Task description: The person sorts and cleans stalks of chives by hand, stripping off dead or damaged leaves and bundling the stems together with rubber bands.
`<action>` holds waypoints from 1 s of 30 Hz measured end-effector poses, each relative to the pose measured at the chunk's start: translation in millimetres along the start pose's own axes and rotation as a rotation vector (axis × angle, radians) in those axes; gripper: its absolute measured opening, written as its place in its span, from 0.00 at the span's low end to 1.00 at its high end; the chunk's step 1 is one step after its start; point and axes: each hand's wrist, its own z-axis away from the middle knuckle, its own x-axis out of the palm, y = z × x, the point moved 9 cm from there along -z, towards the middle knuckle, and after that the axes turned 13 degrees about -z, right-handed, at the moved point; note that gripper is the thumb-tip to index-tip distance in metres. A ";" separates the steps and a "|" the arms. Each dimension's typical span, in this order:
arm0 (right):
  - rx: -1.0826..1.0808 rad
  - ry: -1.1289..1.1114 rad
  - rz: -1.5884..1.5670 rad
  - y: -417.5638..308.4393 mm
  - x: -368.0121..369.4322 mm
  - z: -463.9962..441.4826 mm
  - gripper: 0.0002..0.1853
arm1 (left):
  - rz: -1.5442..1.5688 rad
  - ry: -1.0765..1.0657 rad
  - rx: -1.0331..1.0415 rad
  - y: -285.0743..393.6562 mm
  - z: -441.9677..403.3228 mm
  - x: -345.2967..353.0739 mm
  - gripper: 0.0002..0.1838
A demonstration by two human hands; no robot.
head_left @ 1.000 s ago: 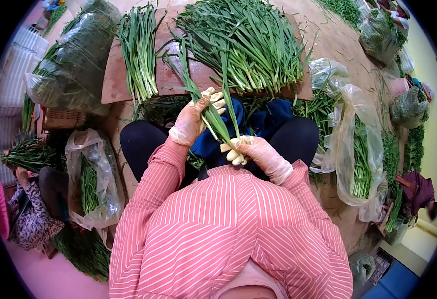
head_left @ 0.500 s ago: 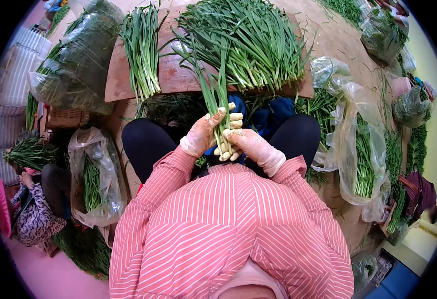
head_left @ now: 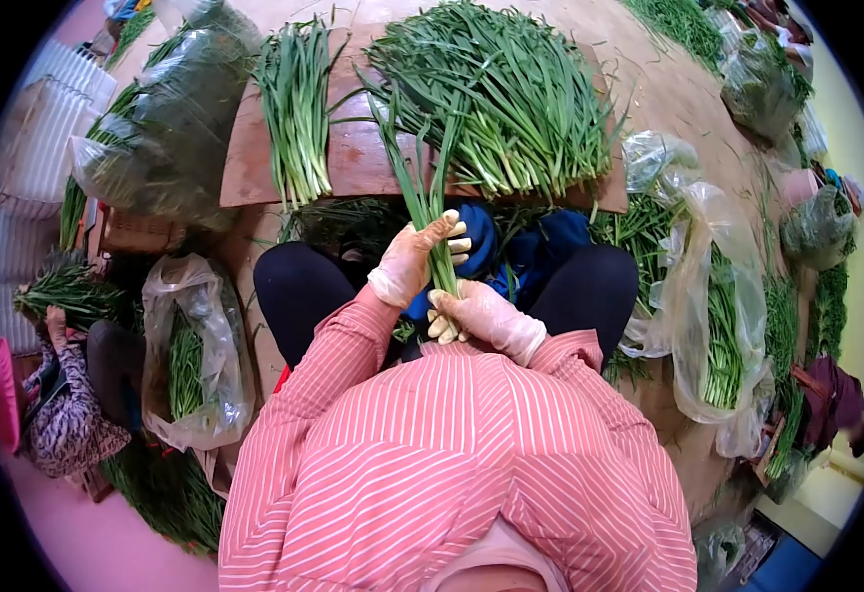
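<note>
Green stalks (head_left: 418,195) run through both gloved hands: the left hand (head_left: 414,257) grasps them midway, thumb across, and the right hand (head_left: 476,314) clasps their pale lower ends just below it. Beyond the hands, a board (head_left: 358,163) bears a small bundle (head_left: 297,118) and, farther right, a large heap (head_left: 511,104) of similar greens.

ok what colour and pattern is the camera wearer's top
The top is pink with thin white stripes, clearest in the head view.
</note>
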 end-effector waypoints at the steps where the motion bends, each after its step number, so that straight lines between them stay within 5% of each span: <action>1: -0.004 0.010 0.047 0.6 0.7 0.8 0.11 | -0.003 0.004 0.003 1.2 -2.6 -2.0 0.28; 8: -0.264 0.166 0.596 -33.2 5.3 7.1 0.12 | 0.045 0.205 0.291 63.1 28.0 -5.4 0.13; 14: -0.237 0.135 0.389 -25.0 -10.7 2.0 0.14 | -0.067 0.551 0.693 201.4 87.3 -98.6 0.14; 17: -0.192 0.164 0.354 -23.1 -19.5 -1.7 0.15 | -0.112 0.613 0.662 235.5 74.8 -177.4 0.15; 22: -0.156 0.184 0.354 -22.8 -25.9 -14.2 0.14 | -0.327 0.818 0.321 198.3 2.3 -295.2 0.17; 24: -0.120 0.182 0.290 -21.5 -28.0 -16.5 0.14 | -0.776 0.937 0.347 189.3 -40.8 -366.0 0.18; 26: -0.104 0.212 0.236 -20.8 -33.4 -15.6 0.14 | -0.768 0.890 0.433 190.4 -50.9 -347.9 0.17; 28: -0.084 0.225 0.301 -23.8 -37.2 -16.2 0.14 | -1.174 1.162 0.416 202.7 -54.3 -343.8 0.14; 30: -0.064 0.228 0.340 -32.5 -35.9 -12.9 0.14 | -0.910 0.920 0.553 207.3 -72.6 -325.0 0.21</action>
